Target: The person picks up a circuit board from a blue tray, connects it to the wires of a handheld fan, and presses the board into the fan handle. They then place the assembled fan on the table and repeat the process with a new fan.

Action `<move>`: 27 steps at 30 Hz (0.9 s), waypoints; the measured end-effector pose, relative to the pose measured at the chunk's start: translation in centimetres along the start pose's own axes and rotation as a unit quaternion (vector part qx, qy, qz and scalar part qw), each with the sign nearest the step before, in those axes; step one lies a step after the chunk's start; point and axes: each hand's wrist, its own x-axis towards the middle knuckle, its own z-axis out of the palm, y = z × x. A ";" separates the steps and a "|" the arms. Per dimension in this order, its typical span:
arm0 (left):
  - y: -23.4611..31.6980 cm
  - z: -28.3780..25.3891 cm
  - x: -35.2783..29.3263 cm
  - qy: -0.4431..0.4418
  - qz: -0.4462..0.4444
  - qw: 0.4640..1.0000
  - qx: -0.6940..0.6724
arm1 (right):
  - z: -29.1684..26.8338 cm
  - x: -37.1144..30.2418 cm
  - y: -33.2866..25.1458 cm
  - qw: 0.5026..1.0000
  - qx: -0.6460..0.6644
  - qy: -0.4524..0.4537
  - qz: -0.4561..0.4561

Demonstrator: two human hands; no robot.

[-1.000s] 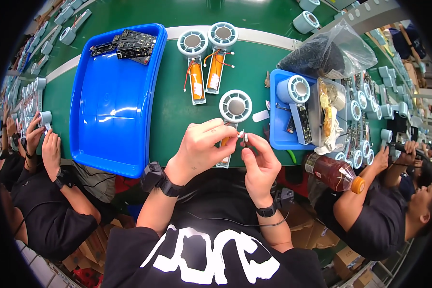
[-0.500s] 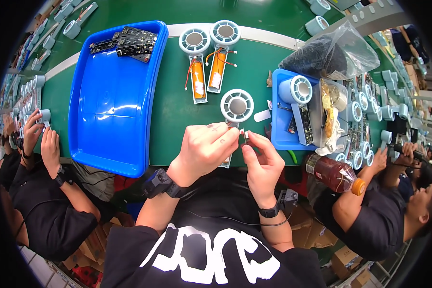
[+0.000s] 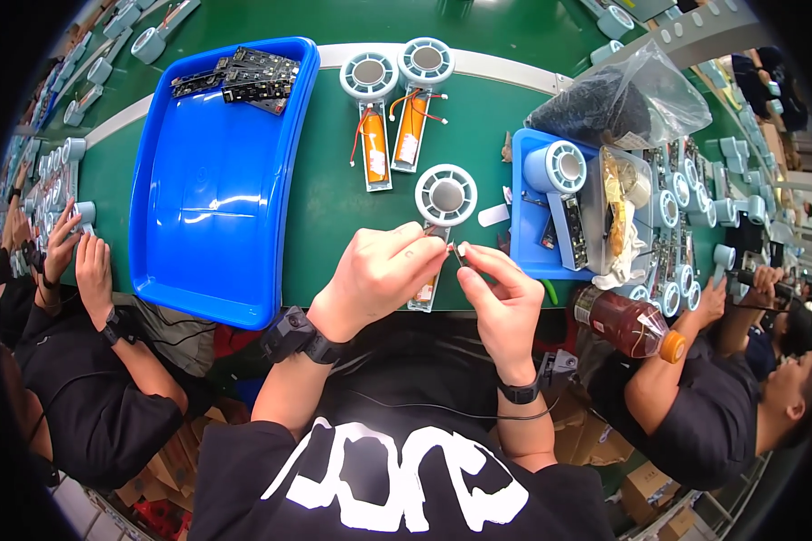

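In front of me lies a light-blue fan-shaped unit (image 3: 446, 196) with a round ribbed head and a narrow open handle, partly behind my left hand. My left hand (image 3: 379, 275) is closed in a pinch over that handle; what its fingertips hold is hidden, with a bit of red beside them. Close by on the right, my right hand (image 3: 501, 293) pinches a small thin dark piece (image 3: 461, 258), its fingertips nearly touching the left ones. Farther off are two similar units, one on the left (image 3: 368, 77) and one on the right (image 3: 425, 62), with orange batteries and loose red wires.
A blue tray (image 3: 209, 284) with several black circuit boards (image 3: 254, 79) is on the left. On the right stand a blue bin (image 3: 532, 243) holding another unit, a clear bag (image 3: 645, 95) of dark material and a drink bottle (image 3: 627, 322). People work at both sides.
Both hands have shifted slightly; the right hand has moved a little right and lower. More of the unit's handle now shows beneath my left hand.
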 end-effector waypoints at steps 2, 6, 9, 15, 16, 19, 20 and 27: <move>0.0 -0.2 0.1 -0.011 -0.004 1.000 -0.006 | -0.3 0.3 -0.2 1.000 0.008 -0.003 0.006; 0.2 -0.8 0.9 -0.014 0.009 1.000 -0.004 | -1.3 0.8 -1.5 0.997 -0.021 -0.043 0.064; -0.3 -1.5 0.9 -0.089 0.054 0.994 0.014 | -1.5 1.1 -1.8 0.993 -0.061 -0.077 0.064; -0.8 -1.3 1.1 -0.090 0.060 0.994 0.006 | -1.7 1.3 -1.8 0.993 -0.059 -0.084 0.054; -0.9 -1.2 1.1 -0.094 0.061 0.994 0.000 | -1.8 1.4 -1.8 0.993 -0.065 -0.086 0.055; -0.9 -1.6 1.2 -0.104 0.061 0.993 -0.011 | -1.6 1.1 -1.8 0.993 -0.066 -0.079 0.048; -0.9 -1.7 1.4 -0.109 0.062 0.992 -0.014 | -1.6 1.1 -1.8 0.995 -0.063 -0.072 0.040; -0.3 -1.2 -0.2 0.008 -0.073 0.994 -0.086 | -1.7 1.3 -1.2 0.978 -0.173 -0.042 -0.112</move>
